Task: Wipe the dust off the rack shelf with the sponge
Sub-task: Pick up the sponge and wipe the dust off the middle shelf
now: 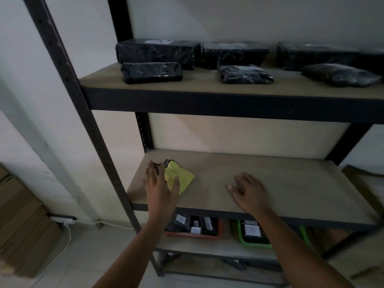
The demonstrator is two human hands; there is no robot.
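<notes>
A: Head view, only one. Left hand [159, 183] is spread open over the near-left part of the middle rack shelf [291, 183], fingers fanned, thumb out to the right. It's over the near edge of the yellow sponge [179, 177], which looks more like a soft cloth pad with a dark trim. Not gripping it as far as the frame shows.

B: Right hand?

A: Right hand [248, 192] is open too, palm down, holding nothing, low over bare board mid-shelf. Touching or hovering, can't tell. Well apart from the sponge.

B: Risks?

A: Judgement only: the sponge sits close to the shelf's left edge and front lip. A flat-palm push without a real grasp could slide it off the side or bunch it up, so it skips dust. Light is dim, so missed patches are likely. Wide strokes toward the back corner could knock knuckles on the dark upright post [143, 132]. The wrapped black parcels [151, 72] on the shelf above are out of the way.
</notes>
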